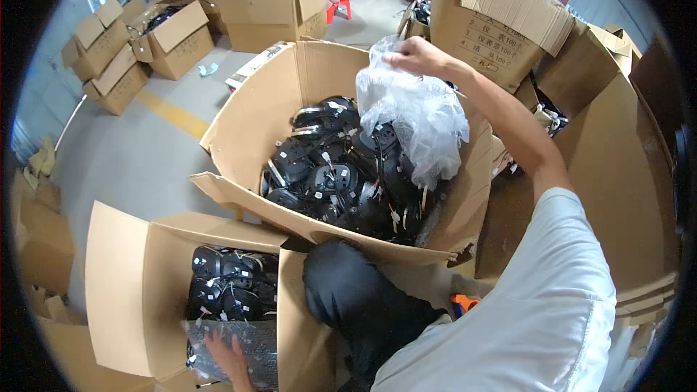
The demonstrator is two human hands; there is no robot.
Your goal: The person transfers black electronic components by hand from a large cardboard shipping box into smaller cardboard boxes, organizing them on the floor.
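High over the large open carton [243,112], my right hand [415,56] is closed on a crumpled bundle of clear bubble wrap [417,112]. The bundle hangs over the carton's right side. Beneath it lie black plastic units with wires and small white connectors [334,178]. My left hand [229,356] rests, fingers spread, on a flat sheet of bubble wrap [254,337] in the smaller open carton [167,290] at the lower left. Similar black wired units [232,279] are packed in that carton, partly covered by the sheet.
My knee in dark trousers [348,283] is between the two cartons. Filled boxes [272,18] stand at the back, with stacked boxes [116,58] at the far left. A tall carton [486,36] and large flaps [610,181] crowd the right. An orange tool [462,303] lies beside me.
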